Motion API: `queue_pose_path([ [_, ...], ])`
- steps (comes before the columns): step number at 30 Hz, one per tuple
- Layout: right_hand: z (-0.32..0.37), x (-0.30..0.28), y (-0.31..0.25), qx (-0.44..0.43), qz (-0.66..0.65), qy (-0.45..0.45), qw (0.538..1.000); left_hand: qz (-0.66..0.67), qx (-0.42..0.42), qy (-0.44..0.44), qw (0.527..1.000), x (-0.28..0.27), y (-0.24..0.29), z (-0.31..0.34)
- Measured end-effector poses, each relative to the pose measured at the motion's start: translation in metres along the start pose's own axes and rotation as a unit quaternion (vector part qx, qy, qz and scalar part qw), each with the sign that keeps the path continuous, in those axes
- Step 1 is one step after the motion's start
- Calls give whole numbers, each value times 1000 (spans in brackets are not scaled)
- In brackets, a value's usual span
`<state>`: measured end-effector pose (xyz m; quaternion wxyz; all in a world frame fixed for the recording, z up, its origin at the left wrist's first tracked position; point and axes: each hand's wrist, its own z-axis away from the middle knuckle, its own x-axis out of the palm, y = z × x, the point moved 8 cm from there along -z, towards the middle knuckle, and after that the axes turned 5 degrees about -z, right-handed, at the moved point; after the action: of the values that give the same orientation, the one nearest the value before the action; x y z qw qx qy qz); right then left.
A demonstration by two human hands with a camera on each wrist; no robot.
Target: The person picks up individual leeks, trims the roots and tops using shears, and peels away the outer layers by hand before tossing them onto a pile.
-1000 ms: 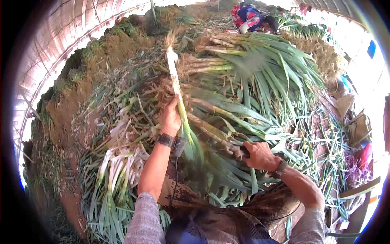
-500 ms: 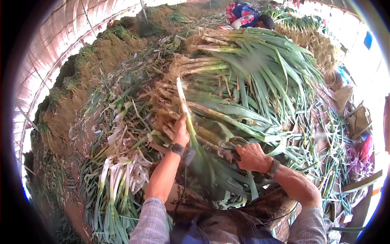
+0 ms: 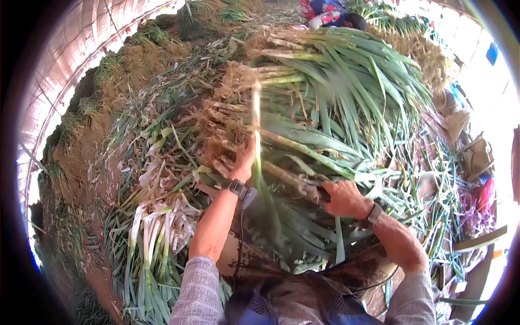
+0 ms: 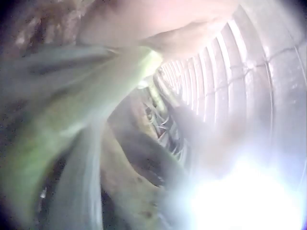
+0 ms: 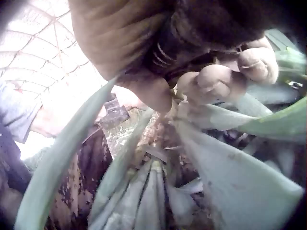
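Observation:
My left hand [image 3: 245, 160] grips a leek [image 3: 256, 111] by its stalk, white end pointing away from me and green leaves hanging toward my lap. In the left wrist view, blurred fingers [image 4: 158, 24] lie across the leek [image 4: 72, 115] where its leaves fan out. My right hand [image 3: 346, 199] is to the right, low over the leaves. Seen from the right wrist, its fingers [image 5: 216, 84] curl round a dark handle-like thing [image 5: 165, 52] with pale rings; I cannot tell what it is. Beyond both hands lies a pile of unpeeled leeks [image 3: 346, 81], brown roots to the left.
Left of my knees lie white-stalked leeks [image 3: 154, 233] beside pale peelings [image 3: 187, 222]. Leaf scraps [image 3: 157, 103] litter the ground. More rooted leeks [image 3: 141, 65] are stacked along the left wall. Another person [image 3: 325, 13] crouches at the far end. Purple twine [image 3: 471, 216] lies at right.
My left hand has come lower and to the right with the leek, which now points more directly away from me. The right hand stays in nearly the same spot. The view has shifted slightly.

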<state>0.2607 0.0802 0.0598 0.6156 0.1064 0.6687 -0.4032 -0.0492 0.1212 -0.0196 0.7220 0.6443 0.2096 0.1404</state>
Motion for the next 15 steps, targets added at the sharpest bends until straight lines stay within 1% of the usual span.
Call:
queue_pose_path([
  [1, 1, 1, -1, -16, 23, 11, 1000, -137, -39, -6, 990, -7, -3, -2],
  [2, 2, 5, 2, -14, 34, 5, 999, -225, -21, -29, 974, -9, -1, -2],
  [3, 4, 9, 5, -11, 33, 2, 999, -225, -24, -32, 974, -11, -4, 0],
  [4, 5, 8, 6, -9, 38, 15, 999, -155, 25, -77, 985, -5, 0, 4],
  [5, 2, 5, 6, -6, 43, 31, 999, -84, 76, -121, 986, 1, 8, 7],
  [6, 0, 6, 9, 12, 32, 5, 999, -133, 95, -110, 980, 0, 12, 5],
  [7, 1, 9, 11, 14, 32, 5, 999, -134, 95, -112, 980, 0, 12, 7],
  [9, 0, 7, 11, -14, 39, 55, 998, -175, 91, -104, 975, -7, 12, 11],
  [10, -2, 10, 13, -1, 37, 26, 999, -196, 88, -98, 972, -12, 9, 12],
  [11, -2, 10, 12, -3, 36, 25, 999, -197, 87, -96, 972, -17, 6, 12],
  [12, 0, 7, 10, -12, 40, 40, 998, -411, 179, -37, 893, -20, 16, 15],
  [13, 1, 5, 8, -19, 45, 55, 997, -598, 261, 23, 757, -15, 30, 24],
  [14, 1, 6, 9, -17, 43, 55, 997, -617, 297, 66, 725, -15, 38, 34],
  [15, -2, 9, 13, -3, 45, 33, 998, -618, 296, 65, 726, -13, 39, 39],
])
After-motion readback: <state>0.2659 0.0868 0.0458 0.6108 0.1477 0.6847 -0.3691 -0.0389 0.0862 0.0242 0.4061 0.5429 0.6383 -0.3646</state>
